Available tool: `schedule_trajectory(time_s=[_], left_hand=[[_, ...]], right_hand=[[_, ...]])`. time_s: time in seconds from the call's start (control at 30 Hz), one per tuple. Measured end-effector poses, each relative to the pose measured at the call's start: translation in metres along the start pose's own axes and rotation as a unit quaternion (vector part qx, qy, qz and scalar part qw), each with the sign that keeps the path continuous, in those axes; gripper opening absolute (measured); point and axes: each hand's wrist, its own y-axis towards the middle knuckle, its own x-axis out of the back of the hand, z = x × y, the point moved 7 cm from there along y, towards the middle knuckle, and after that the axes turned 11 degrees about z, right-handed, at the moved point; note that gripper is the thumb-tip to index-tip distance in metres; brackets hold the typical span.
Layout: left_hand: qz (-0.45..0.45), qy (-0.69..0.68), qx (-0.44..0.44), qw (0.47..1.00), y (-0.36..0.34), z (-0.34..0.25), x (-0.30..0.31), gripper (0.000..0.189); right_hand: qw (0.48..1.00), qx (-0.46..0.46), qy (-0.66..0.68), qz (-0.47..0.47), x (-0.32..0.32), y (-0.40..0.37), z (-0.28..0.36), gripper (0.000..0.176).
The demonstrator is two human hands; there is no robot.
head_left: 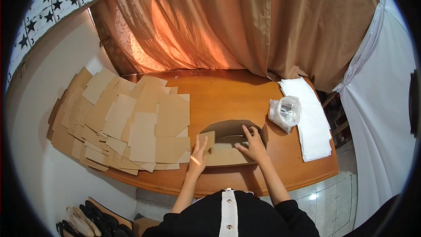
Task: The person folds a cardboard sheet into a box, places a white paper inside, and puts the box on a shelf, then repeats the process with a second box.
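Note:
A brown cardboard box (230,158), partly folded up, stands in front of me near the table's front edge. Its back wall is raised, and a small flap (207,140) stands out at its left end. My left hand (198,158) lies against this left end, fingers stretched upward along the flap. Over the right part of the box is my right hand (253,145), with fingers spread and reaching inside toward the back wall. Nothing shows in the grasp of either hand.
Flat cardboard blanks (123,120) overlap in a wide pile on the left of the wooden table (219,92). At the right sit a clear plastic bag (286,113) with small items and a stack of white sheets (312,123). A brown curtain (210,22) hangs behind.

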Motion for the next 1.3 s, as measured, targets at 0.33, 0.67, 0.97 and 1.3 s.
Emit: schedule_trajectory(time_s=[0.33,0.67,0.97,1.3], left_hand=[[0.032,0.264,0.07,0.962,0.043,-0.011,0.003,0.047],[-0.014,0.074,0.026,0.997,0.052,0.008,-0.003,0.044],[-0.026,-0.023,0.032,0.999,0.059,0.006,-0.002,0.042],[-0.064,-0.12,0.044,0.99,0.056,-0.003,0.001,0.04]], right_hand=[[0.99,0.068,-0.007,-0.119,0.004,-0.012,0.012,0.048],[0.865,-0.113,0.324,-0.365,0.04,-0.054,-0.107,0.041],[0.943,-0.165,0.284,-0.049,-0.002,0.001,-0.089,0.092],[0.981,-0.107,0.154,-0.046,-0.007,-0.004,-0.086,0.093]])
